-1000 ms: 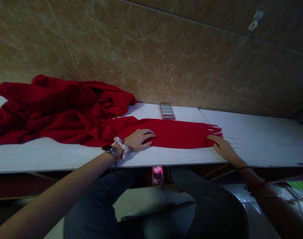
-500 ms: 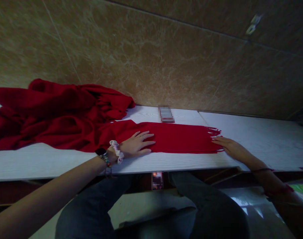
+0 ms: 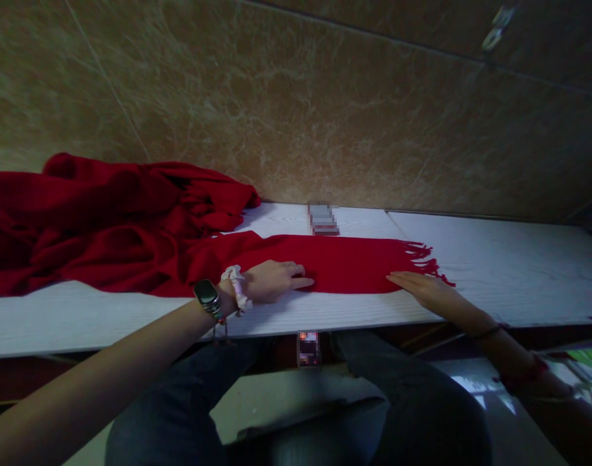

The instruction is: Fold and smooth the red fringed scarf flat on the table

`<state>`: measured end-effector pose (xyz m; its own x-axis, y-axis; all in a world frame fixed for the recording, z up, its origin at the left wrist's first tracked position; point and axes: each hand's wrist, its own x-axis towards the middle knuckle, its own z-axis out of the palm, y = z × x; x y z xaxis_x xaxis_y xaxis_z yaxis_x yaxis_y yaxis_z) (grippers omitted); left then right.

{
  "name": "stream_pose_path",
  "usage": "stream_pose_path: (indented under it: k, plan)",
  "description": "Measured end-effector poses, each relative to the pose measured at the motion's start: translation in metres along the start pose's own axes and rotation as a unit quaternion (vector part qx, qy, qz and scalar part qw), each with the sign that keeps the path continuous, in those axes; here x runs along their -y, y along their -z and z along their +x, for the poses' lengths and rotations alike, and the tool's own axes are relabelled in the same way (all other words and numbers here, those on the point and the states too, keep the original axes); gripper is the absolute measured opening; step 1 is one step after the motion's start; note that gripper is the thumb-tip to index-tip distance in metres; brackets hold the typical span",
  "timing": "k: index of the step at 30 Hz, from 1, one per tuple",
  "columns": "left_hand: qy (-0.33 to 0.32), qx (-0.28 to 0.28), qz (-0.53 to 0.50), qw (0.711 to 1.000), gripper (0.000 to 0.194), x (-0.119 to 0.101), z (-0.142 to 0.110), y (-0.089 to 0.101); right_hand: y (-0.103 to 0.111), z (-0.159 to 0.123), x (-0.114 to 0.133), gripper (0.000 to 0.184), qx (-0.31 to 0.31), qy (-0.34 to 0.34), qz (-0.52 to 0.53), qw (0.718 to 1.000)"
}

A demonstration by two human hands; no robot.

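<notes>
A long red scarf [image 3: 347,264] lies along the white surface, its right part flat and its fringe [image 3: 422,259] spread at the right end. My left hand [image 3: 274,281] rests over the scarf's near edge, index finger stretched out and other fingers partly bent. The thumb is hidden. A dark watch [image 3: 207,294] and a pale scrunchie [image 3: 236,287] circle that wrist. On the near edge, just left of the fringe, my right hand [image 3: 422,290] lies with straight fingers held close together. Its thumb does not show. To the left, the scarf [image 3: 111,207] is bunched in loose folds.
The narrow white tabletop [image 3: 500,268] runs along a brown marbled wall [image 3: 325,110]. Behind the scarf sits a small blurred object [image 3: 324,219] against the wall. Below the front edge, another blurred item [image 3: 308,349] shows between my legs [image 3: 179,395].
My right hand has moved left from the fringe to the scarf's near edge, and the fringe now lies more spread. The left hand has turned and bent its fingers, shifting slightly right.
</notes>
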<state>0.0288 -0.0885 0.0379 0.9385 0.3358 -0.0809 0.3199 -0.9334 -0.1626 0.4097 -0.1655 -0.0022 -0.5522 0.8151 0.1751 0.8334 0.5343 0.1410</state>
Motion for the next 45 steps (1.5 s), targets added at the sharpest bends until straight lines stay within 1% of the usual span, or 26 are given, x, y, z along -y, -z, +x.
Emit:
stream_pose_path:
  k: [2, 5, 9, 13, 17, 21, 24, 26, 30, 32, 34, 38, 40, 43, 45]
  plan:
    - [0.005, 0.008, 0.002, 1.000, 0.057, -0.001, 0.001, 0.003, -0.001, 0.000, -0.002, 0.054, -0.010, -0.009, 0.012, 1.000]
    - [0.013, 0.010, 0.012, 1.000, 0.048, -0.005, 0.003, 0.005, -0.003, 0.003, -0.005, 0.049, -0.022, -0.023, 0.024, 0.999]
    - [0.021, -0.004, 0.035, 0.999, 0.037, -0.008, 0.009, 0.003, -0.004, 0.003, -0.007, 0.039, -0.018, -0.023, 0.026, 0.999]
    - [0.023, -0.016, 0.050, 0.998, 0.034, -0.007, 0.013, -0.001, -0.005, -0.002, -0.008, 0.038, -0.023, -0.018, 0.027, 0.999]
    - [0.018, -0.019, 0.044, 0.999, 0.033, -0.005, 0.013, -0.001, -0.004, -0.005, -0.007, 0.039, -0.044, -0.049, 0.029, 0.997]
    - [0.031, -0.021, 0.027, 0.999, 0.030, -0.001, 0.007, 0.004, 0.001, -0.005, -0.004, 0.037, -0.094, -0.082, 0.023, 0.992]
    - [0.056, -0.053, 0.007, 0.997, 0.030, 0.000, 0.000, 0.005, 0.000, -0.011, -0.003, 0.036, -0.116, -0.067, 0.021, 0.991]
    - [0.054, -0.073, -0.011, 0.996, 0.030, -0.001, -0.004, 0.001, -0.005, -0.017, -0.002, 0.037, -0.109, -0.050, 0.030, 0.992]
    - [0.009, -0.083, -0.048, 0.995, 0.028, -0.002, -0.006, -0.011, -0.015, -0.026, 0.000, 0.035, -0.091, -0.010, 0.055, 0.994]
    - [0.008, -0.089, -0.070, 0.994, 0.028, -0.002, -0.006, -0.013, -0.014, -0.026, 0.001, 0.033, -0.091, -0.003, 0.064, 0.994]
    - [0.010, -0.094, -0.093, 0.991, 0.027, 0.000, -0.005, -0.011, -0.011, -0.024, 0.001, 0.032, -0.088, -0.015, 0.073, 0.993]
    - [0.015, -0.113, -0.159, 0.981, 0.026, 0.002, -0.006, -0.004, -0.001, -0.018, 0.003, 0.030, -0.083, -0.077, 0.103, 0.988]
    - [0.027, -0.094, -0.179, 0.979, 0.025, 0.001, -0.007, -0.004, 0.002, -0.016, 0.003, 0.029, -0.075, -0.087, 0.125, 0.986]
    - [0.057, -0.036, -0.200, 0.977, 0.025, -0.001, -0.010, -0.011, 0.001, -0.016, 0.004, 0.028, -0.058, -0.063, 0.144, 0.986]
    - [0.072, -0.018, -0.218, 0.973, 0.025, -0.001, -0.012, -0.016, 0.001, -0.016, 0.004, 0.028, -0.046, -0.045, 0.140, 0.988]
